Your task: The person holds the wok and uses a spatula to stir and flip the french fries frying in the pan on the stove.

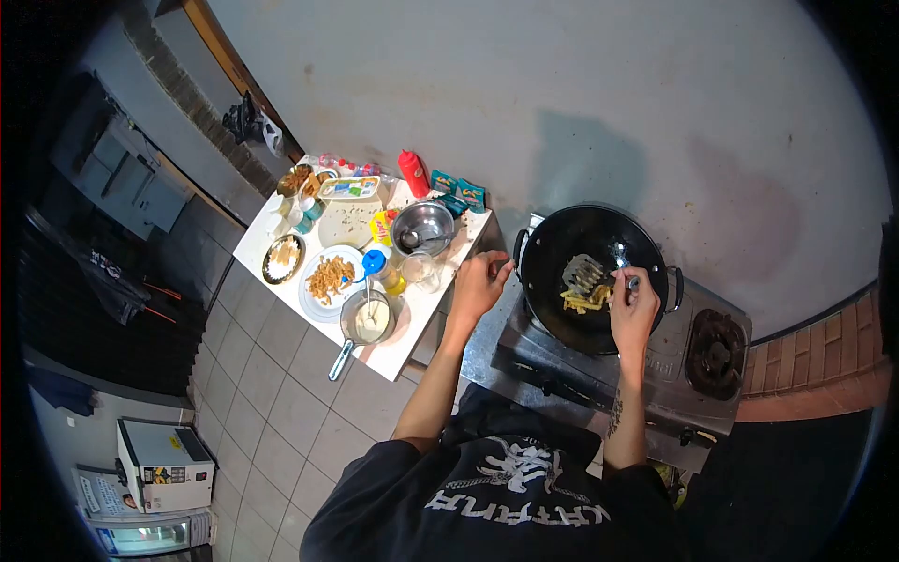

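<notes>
My right hand point(635, 302) is closed round the handle of a slotted metal spatula point(582, 273) over the black wok point(562, 239). The spatula's slotted head lies inside the wok, beside yellowish food pieces point(586, 301). The wok rests on the left side of a metal gas stove point(670, 361). Left of the wok, near its left handle, my left hand point(482, 281) is held by the table's corner with its fingers curled. Whether anything small is between those fingers is not visible.
On the white table point(375, 356) stand a metal bowl point(423, 227), a red bottle point(413, 174), a plate of fried food point(330, 280) and a saucepan point(367, 317) with pale batter. A bare burner point(715, 347) is at the stove's right; a wall rises behind.
</notes>
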The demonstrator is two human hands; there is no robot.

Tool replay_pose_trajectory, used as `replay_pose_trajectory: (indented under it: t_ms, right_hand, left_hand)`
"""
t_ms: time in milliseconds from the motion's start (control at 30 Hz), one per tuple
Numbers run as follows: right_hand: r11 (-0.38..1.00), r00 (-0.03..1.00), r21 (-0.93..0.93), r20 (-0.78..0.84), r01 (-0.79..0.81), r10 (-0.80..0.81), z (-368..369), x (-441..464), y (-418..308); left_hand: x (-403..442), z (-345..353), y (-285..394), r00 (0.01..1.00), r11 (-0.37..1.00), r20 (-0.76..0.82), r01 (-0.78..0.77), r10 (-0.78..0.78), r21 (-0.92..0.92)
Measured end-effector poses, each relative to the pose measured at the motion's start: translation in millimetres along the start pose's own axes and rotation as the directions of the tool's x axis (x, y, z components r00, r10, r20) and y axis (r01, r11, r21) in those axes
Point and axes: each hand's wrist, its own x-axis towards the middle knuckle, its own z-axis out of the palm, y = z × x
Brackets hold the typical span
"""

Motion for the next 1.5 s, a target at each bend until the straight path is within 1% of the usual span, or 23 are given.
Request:
replay_pose_trajectory:
  t_ms: [67,133,167,233,300,367,400,433,500,533,600,633,700,800,967,1033,1067,1100,1133,1233,1300,1433,1500]
  right_hand:
    - [1.000,1.000,-0.005,-0.002,-0.005,0.005,-1.6,-4.1,-0.8]
    - [0.998,0.999,-0.061,-0.043,0.024,-0.026,-0.6,-7.2,2.1]
    - [0.998,0.998,-0.064,-0.049,0.026,-0.029,-1.4,-9.6,1.7]
    - [1.000,0.998,-0.030,-0.063,0.008,-0.009,-2.6,-15.1,-4.6]
    - [0.999,0.996,-0.038,-0.085,0.010,-0.013,-4.2,-20.9,-11.9]
    - [0.999,0.994,-0.051,-0.108,0.006,-0.012,-7.0,-30.1,-18.6]
    - [1.000,0.993,-0.010,-0.118,-0.028,0.027,-7.7,-34.7,-22.9]
    - [0.998,0.990,0.032,-0.125,-0.059,0.062,-8.1,-37.8,-27.1]
    - [0.998,0.989,0.041,-0.138,-0.051,0.056,-9.3,-44.8,-28.0]
    - [0.998,0.988,0.051,-0.145,-0.047,0.054,-10.0,-48.8,-28.0]
    - [0.999,0.987,0.026,-0.154,-0.045,0.048,-11.6,-55.7,-31.5]
    - [0.999,0.985,0.005,-0.168,-0.041,0.041,-10.9,-59.6,-33.7]
    - [0.999,0.984,-0.007,-0.171,-0.052,0.050,-10.0,-67.3,-35.7]
    - [0.999,0.979,-0.005,-0.196,-0.054,0.053,-11.5,-65.9,-40.1]
    - [0.997,0.963,0.011,-0.257,-0.079,0.080,-26.5,-65.1,-36.0]
    - [0.975,0.932,0.167,-0.306,-0.146,0.192,-33.7,-63.7,-26.2]
    - [0.964,0.922,0.222,-0.323,-0.145,0.213,-37.4,-63.0,-16.0]
    - [0.965,0.912,0.214,-0.344,-0.154,0.222,-39.9,-63.8,-9.4]
    - [0.961,0.913,0.227,-0.336,-0.161,0.233,-42.3,-63.9,-3.8]
    - [0.957,0.911,0.226,-0.326,-0.183,0.251,-42.6,-66.1,8.4]
    - [0.952,0.930,0.247,-0.275,-0.179,0.245,-38.6,-65.6,14.5]
    - [0.945,0.931,0.291,-0.281,-0.150,0.235,-32.3,-59.3,23.8]
    - [0.947,0.928,0.285,-0.292,-0.148,0.232,-27.9,-57.7,30.2]
  left_hand:
    - [-5.6,-1.5,-3.8,1.000,1.000,0.019,0.000,0.000,-0.015]
    - [-6.7,-6.9,-0.9,0.999,0.999,0.038,-0.012,0.013,-0.031]
    - [-9.3,-10.2,0.3,0.999,1.000,0.052,-0.012,0.012,-0.004]
    - [-14.9,-13.9,-0.3,0.997,1.000,0.070,-0.017,0.015,0.023]
    - [-18.6,-16.1,-3.4,0.996,1.000,0.094,0.015,-0.013,-0.027]
    - [-25.3,-21.5,0.4,0.995,0.999,0.100,0.010,-0.006,-0.037]
    - [-27.5,-25.3,3.8,0.995,0.999,0.097,0.008,-0.004,-0.045]
    - [-29.7,-28.8,4.4,0.995,0.999,0.099,0.002,0.002,-0.047]
    - [-37.3,-34.7,1.4,0.993,0.999,0.106,-0.049,0.050,-0.006]
    - [-39.8,-35.8,-1.4,0.993,0.999,0.105,-0.046,0.047,-0.008]
    - [-46.2,-40.3,-5.7,0.991,0.997,0.132,0.009,0.001,-0.072]
    - [-51.0,-44.6,-5.7,0.991,0.998,0.137,0.013,-0.004,-0.066]
    - [-57.8,-52.2,-2.2,0.991,0.998,0.122,-0.056,0.056,-0.003]
    - [-56.2,-55.6,-1.8,0.987,0.998,0.153,-0.043,0.047,-0.035]
    - [-45.7,-58.2,8.1,0.983,0.998,0.174,-0.057,0.060,-0.024]
    - [-38.8,-55.4,7.3,0.982,0.999,0.182,-0.049,0.049,-0.007]
    - [-34.6,-53.3,6.2,0.981,0.999,0.188,-0.044,0.046,-0.015]
    - [-30.1,-50.3,3.9,0.980,0.999,0.193,-0.039,0.043,-0.024]
    - [-24.9,-46.6,1.1,0.979,0.996,0.185,-0.078,0.083,-0.033]
    - [-11.0,-35.5,-1.6,0.983,0.997,0.168,-0.068,0.072,-0.031]
    - [-1.6,-28.3,-2.2,0.980,0.996,0.183,-0.068,0.078,-0.059]
    - [10.8,-15.4,-4.7,0.986,0.997,0.156,-0.042,0.051,-0.060]
    - [16.8,-9.1,-5.2,0.987,0.997,0.163,0.021,-0.009,-0.071]
